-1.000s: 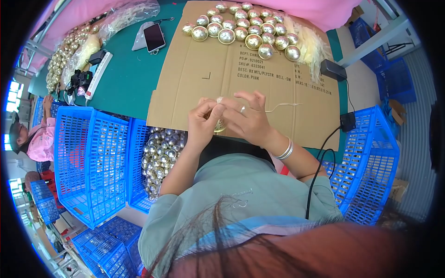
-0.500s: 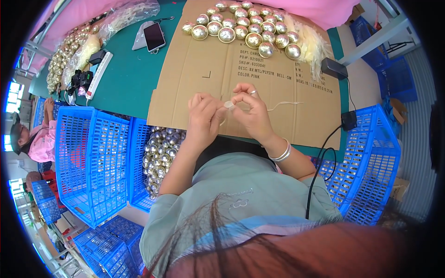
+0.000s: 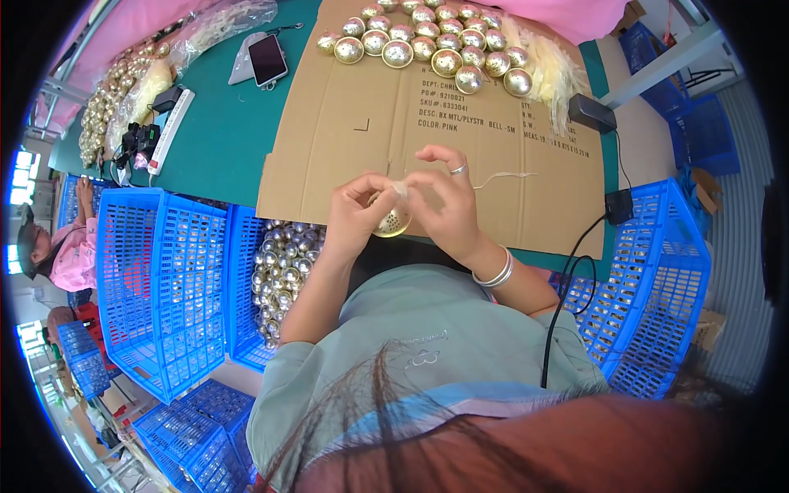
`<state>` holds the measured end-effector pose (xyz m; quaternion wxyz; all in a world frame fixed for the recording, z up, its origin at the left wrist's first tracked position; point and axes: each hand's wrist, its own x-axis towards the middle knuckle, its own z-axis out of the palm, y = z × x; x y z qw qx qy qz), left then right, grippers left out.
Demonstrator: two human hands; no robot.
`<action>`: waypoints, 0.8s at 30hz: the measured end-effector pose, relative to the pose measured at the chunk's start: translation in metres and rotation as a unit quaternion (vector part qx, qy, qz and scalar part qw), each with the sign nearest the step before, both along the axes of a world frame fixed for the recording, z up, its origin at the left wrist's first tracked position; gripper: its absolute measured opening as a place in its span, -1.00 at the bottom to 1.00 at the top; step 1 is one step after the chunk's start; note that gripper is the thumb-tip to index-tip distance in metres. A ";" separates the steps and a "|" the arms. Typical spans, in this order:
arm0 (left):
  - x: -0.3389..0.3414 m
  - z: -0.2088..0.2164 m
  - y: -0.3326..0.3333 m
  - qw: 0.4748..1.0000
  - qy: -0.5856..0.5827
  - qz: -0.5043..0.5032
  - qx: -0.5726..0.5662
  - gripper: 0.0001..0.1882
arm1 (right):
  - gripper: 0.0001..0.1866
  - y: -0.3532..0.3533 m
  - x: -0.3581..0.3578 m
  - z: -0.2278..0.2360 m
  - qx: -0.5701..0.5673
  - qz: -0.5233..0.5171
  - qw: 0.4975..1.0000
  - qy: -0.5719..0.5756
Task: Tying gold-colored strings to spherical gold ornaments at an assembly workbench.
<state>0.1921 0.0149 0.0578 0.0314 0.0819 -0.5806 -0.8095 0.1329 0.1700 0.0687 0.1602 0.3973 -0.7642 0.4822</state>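
Note:
Over the cardboard's near edge, a gold metal bell (image 3: 394, 223) with small holes hangs below my fingertips. A pale sheer ribbon (image 3: 400, 188) shows at its top. My left hand (image 3: 355, 215) is closed beside the bell, its thumb and forefinger pinching the ribbon. From the other side my right hand (image 3: 448, 207) pinches the same ribbon, its other fingers raised and curled. The fingers partly cover the bell's upper part. To the right of my right hand, a thin pale strand (image 3: 505, 175) lies on the cardboard sheet (image 3: 329, 164).
Several gold bells (image 3: 397, 54) sit at the cardboard's far side, beside pale ribbons (image 3: 552, 76). A phone (image 3: 268, 61) and power strip (image 3: 172, 131) lie left on the green table (image 3: 218, 107). Blue crates (image 3: 164, 287) flank me; a black cable (image 3: 567, 279) hangs right. A person in pink (image 3: 74, 255) sits far left.
The gold bell has come into sight below my fingers, where my hands hid it before. My hands have shifted slightly, still pinching the ribbon.

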 end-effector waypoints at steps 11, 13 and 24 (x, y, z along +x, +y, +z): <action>-0.001 -0.006 0.005 0.996 0.075 0.028 -0.038 -0.92 | -0.94 0.001 -0.005 -0.005 -0.144 0.160 0.887 -0.409; -0.001 -0.008 0.005 0.997 0.070 0.005 0.018 -0.91 | -0.94 0.000 -0.008 -0.003 -0.146 0.159 0.894 -0.392; 0.003 -0.010 0.003 0.988 0.111 0.038 -0.100 -0.92 | -0.89 0.004 0.004 0.009 -0.049 -0.028 0.994 -0.096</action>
